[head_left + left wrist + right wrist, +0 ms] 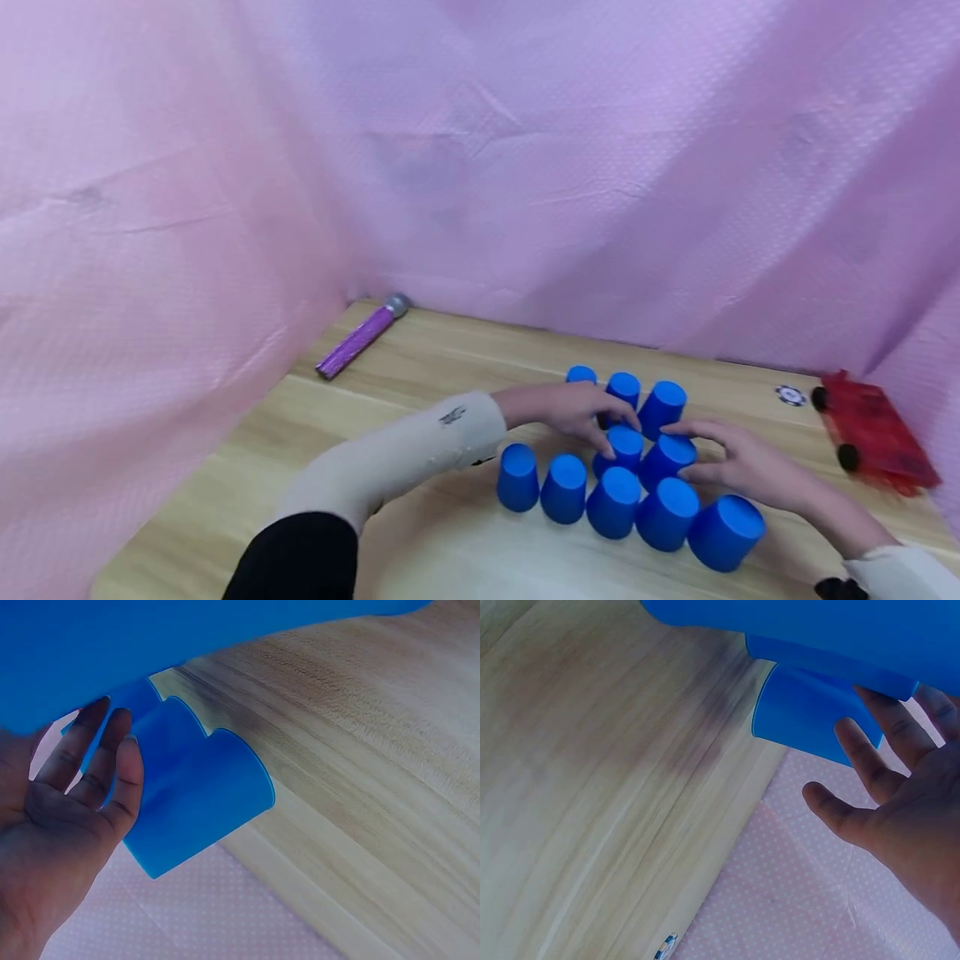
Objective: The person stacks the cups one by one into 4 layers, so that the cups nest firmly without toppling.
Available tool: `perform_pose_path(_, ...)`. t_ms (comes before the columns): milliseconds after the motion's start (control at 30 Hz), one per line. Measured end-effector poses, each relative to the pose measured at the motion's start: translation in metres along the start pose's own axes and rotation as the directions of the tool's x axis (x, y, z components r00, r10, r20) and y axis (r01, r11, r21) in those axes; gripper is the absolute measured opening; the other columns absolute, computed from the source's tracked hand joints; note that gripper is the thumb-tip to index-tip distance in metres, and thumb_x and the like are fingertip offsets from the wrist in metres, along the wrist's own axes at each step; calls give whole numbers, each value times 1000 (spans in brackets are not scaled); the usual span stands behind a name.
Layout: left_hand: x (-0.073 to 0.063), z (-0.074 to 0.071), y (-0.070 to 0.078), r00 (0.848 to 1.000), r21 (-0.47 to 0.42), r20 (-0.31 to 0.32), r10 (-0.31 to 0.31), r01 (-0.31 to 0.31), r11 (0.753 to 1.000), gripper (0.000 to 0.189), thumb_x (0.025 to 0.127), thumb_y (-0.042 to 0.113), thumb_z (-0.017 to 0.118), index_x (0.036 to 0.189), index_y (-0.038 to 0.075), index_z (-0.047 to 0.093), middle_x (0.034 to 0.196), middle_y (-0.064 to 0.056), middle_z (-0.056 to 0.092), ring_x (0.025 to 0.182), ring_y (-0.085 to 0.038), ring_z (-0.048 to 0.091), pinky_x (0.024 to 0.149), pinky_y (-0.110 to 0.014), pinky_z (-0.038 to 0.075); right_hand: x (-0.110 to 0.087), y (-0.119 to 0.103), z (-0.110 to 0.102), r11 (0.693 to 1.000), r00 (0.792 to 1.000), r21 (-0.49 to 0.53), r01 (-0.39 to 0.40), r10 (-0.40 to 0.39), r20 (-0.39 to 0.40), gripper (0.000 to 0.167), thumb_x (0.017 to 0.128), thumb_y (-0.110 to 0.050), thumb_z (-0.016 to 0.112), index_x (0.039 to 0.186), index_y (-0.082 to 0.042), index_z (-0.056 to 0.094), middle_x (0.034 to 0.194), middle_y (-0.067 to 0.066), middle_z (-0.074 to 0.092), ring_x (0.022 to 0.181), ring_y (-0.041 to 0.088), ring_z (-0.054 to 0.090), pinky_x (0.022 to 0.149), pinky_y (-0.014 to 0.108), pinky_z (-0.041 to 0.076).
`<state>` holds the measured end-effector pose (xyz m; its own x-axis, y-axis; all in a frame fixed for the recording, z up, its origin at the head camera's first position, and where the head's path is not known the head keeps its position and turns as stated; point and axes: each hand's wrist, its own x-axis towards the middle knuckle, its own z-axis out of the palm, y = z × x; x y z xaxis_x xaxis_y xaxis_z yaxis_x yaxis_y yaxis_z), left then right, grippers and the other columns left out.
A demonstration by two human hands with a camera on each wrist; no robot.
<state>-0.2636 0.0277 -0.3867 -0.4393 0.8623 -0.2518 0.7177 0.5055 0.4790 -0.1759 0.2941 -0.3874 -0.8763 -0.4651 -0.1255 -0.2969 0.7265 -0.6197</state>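
Upside-down blue cups stand in rows on the wooden table in the head view. My left hand holds the left cup of the middle pair, thumb at its near side and fingers behind. Beside it, my right hand has thumb and index finger around the other middle cup. Nearer me runs a front row that includes a cup; three more, one of them a cup, form the back row. The left wrist view shows the fingers bent beside cups; the thumb is hidden there.
A purple glittery tube with a silver end lies at the table's back left. On the right are a poker chip and a red toy car. A pink sheet encloses the table's back and sides.
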Motion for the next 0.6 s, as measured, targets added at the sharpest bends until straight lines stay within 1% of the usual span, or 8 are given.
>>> perform_pose_path(33, 8, -2, 5, 1000, 11, 17, 10, -11, 1000, 52, 90, 43, 71, 139, 33, 54, 141, 9, 57, 130, -5, 53, 105, -23, 46, -8, 3, -2, 1000, 1000, -13, -3, 3, -24, 55, 90, -38, 74, 138, -16, 59, 141, 18, 58, 128, 48, 53, 90, 70, 48)
perform_pose_path(67, 12, -3, 9, 999, 17, 27, 19, -19, 1000, 52, 91, 43, 71, 139, 33, 54, 142, 8, 57, 130, -6, 53, 105, -23, 47, -13, 5, -2, 1000, 999, -24, -2, 1, -47, 55, 90, -38, 74, 137, -16, 59, 140, 17, 59, 127, 47, 54, 90, 70, 48)
perform_pose_path(133, 12, -3, 10, 999, 28, 37, 33, -34, 999, 51, 91, 43, 70, 139, 33, 54, 142, 7, 58, 130, -6, 54, 104, -23, 48, -19, 5, -1, 1000, 997, -28, 0, -2, -79, 54, 89, -39, 74, 137, -16, 60, 139, 15, 61, 126, 44, 56, 91, 69, 48)
perform_pose_path(300, -8, -1, -1, 1000, 27, 13, 29, -29, 999, 48, 91, 43, 70, 136, 33, 57, 138, 5, 60, 123, -10, 58, 98, -25, 51, -18, -1, 0, 1000, 991, -10, -26, 25, -132, 56, 90, -42, 73, 138, -19, 59, 139, 12, 61, 128, 43, 55, 94, 70, 46)
perform_pose_path(433, -18, -5, -7, 1000, 22, -4, 31, -31, 999, 47, 91, 42, 72, 135, 32, 58, 135, 2, 62, 118, -13, 60, 94, -26, 52, -20, -1, -7, 1000, 980, -18, -12, 9, -199, 55, 90, -39, 74, 138, -16, 58, 136, 12, 63, 127, 42, 55, 94, 71, 45)
perform_pose_path(533, -27, -9, -12, 1000, 25, -20, 16, -15, 1000, 47, 91, 40, 72, 135, 30, 58, 135, 0, 63, 119, -16, 61, 94, -27, 53, -10, 4, -13, 999, 973, -35, 20, -27, -228, 55, 90, -34, 75, 138, -12, 58, 134, 14, 64, 125, 42, 57, 95, 70, 46)
perform_pose_path(600, -32, -10, -15, 1000, 29, -27, 1, 0, 1000, 47, 91, 40, 73, 135, 30, 58, 135, 0, 63, 119, -17, 61, 94, -27, 53, -2, 10, -15, 998, 968, -52, 26, -38, -247, 56, 90, -31, 76, 138, -9, 58, 133, 15, 65, 124, 41, 58, 96, 69, 46)
